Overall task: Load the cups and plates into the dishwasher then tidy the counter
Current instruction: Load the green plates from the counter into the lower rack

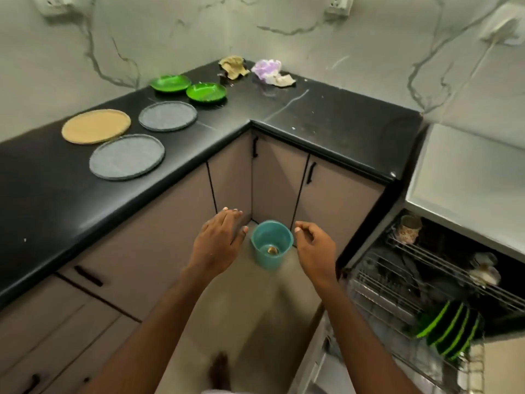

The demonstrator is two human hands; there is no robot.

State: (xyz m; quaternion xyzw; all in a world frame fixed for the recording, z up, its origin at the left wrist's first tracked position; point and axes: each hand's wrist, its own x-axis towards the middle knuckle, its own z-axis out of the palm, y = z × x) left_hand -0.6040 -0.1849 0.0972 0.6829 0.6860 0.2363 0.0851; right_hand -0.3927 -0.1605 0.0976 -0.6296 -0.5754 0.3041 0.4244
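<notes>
Beige cabinet doors (335,206), veined marble wall (199,38)

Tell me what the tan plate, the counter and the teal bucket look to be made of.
Tan plate: matte, no glare; perhaps bamboo fibre or plastic. Counter: polished black stone, likely, from its sheen and pale vein. Teal bucket: probably moulded plastic, smooth with thin even walls.

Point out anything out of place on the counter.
Two crumpled scraps lie in the back corner of the counter, a tan scrap and a purple scrap: litter, not dishes. White specks dot it nearby.
</notes>
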